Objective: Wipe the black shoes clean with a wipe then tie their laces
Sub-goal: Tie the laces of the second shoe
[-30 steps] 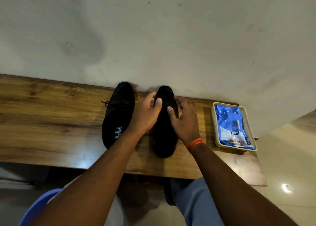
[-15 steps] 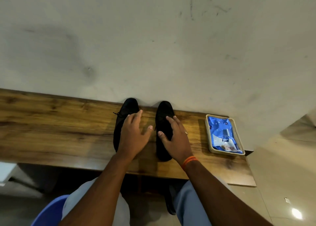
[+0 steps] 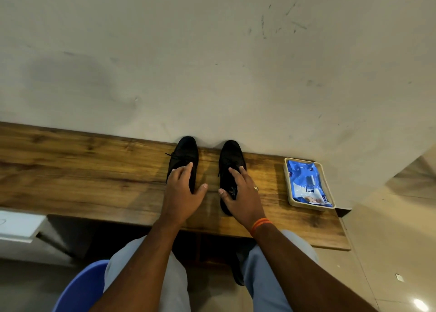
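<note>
Head view, looking down: my left hand (image 3: 181, 191) lies flat over the left black lace-up leather shoe (image 3: 185, 154), fingers straight and slightly spread, thumb out to the side. My right hand (image 3: 243, 197) rests the same way on the right black shoe (image 3: 231, 156), fingers relaxed, gripping nothing. Both shoes stand side by side, apart, toes touching the pale wall (image 3: 212, 63), on the brown wooden bench (image 3: 82, 170). Well to the right sits a cream tray (image 3: 290, 194) holding a blue wipe packet (image 3: 308, 184).

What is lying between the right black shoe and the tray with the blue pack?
Only bare wooden tabletop, as the head view shows, between the right black shoe and the beige tray holding the blue wipes pack.
</note>
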